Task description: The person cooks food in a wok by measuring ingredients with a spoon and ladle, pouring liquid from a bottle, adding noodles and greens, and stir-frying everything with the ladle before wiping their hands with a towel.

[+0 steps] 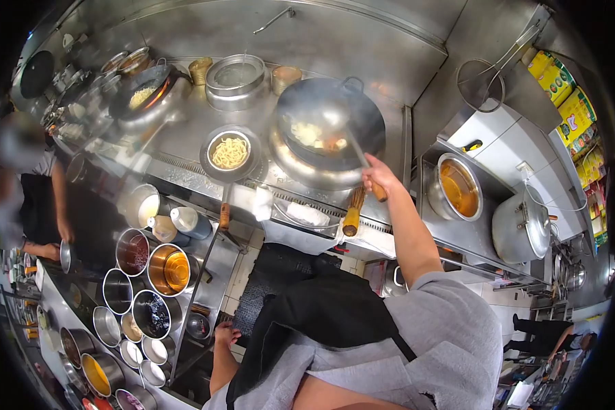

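Near the right end of the stove my right hand (379, 176) is closed round the wooden handle of a long metal utensil (357, 149). The utensil reaches into a large steaming wok (370, 116), where pale and orange-red food (314, 135) lies. My left hand (227, 334) hangs low beside my body, fingers curled; whether it holds anything cannot be made out. Noodles (229, 152) sit in a strainer (253, 152) left of the wok. A brush (352, 213) with a wooden handle lies at the stove's front edge, below my right hand.
Several metal pots of sauces and seasonings, one with orange liquid (177, 271), stand at the left. Another wok (120, 102) with noodles is at the back left. A bowl of brown liquid (459, 189) and a lidded pot (524, 229) are at the right. People work at the far left.
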A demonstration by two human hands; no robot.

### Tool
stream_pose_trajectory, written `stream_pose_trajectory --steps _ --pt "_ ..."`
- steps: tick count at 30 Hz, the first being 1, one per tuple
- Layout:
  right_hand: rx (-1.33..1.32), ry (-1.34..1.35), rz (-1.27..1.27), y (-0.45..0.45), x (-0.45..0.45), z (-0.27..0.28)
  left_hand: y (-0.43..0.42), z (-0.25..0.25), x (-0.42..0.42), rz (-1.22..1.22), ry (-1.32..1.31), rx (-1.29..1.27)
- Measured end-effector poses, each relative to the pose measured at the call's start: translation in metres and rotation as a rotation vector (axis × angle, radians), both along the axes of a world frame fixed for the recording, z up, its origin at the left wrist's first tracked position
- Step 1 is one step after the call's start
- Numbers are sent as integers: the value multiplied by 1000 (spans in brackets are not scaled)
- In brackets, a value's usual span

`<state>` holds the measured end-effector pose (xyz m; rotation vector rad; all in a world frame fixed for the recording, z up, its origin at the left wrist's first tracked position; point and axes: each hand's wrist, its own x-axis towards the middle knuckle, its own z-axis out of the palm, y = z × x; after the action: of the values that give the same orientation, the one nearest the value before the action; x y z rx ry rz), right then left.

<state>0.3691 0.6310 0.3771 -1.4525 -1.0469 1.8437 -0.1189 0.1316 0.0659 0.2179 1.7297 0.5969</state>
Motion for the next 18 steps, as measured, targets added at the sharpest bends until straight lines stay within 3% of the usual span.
stream_pose_trajectory --steps 3,4,6,8,10,11,12,16,18 --pt "347 -432 -124 42 -13 -21 38 6 5 -4 12 123" --pt "352 -423 -117 49 -17 -23 65 23 11 52 -18 121" --pt "407 -516 -63 55 -23 -26 130 63 33 -343 247 426" --pt "340 -615 103 54 -19 -28 213 111 69 -531 428 670" --pt "525 -804 333 44 -5 -40 305 173 117 -583 454 900" --pt "529 -867 421 30 2 -36 345 222 147 -610 424 745" --pt "537 -934 506 13 10 -23 377 251 174 -612 502 888" --pt "500 -1047 622 -32 75 12 490 305 243 -689 709 1293" --pt "465 -1091 660 -45 99 24 540 295 255 -741 841 1288"
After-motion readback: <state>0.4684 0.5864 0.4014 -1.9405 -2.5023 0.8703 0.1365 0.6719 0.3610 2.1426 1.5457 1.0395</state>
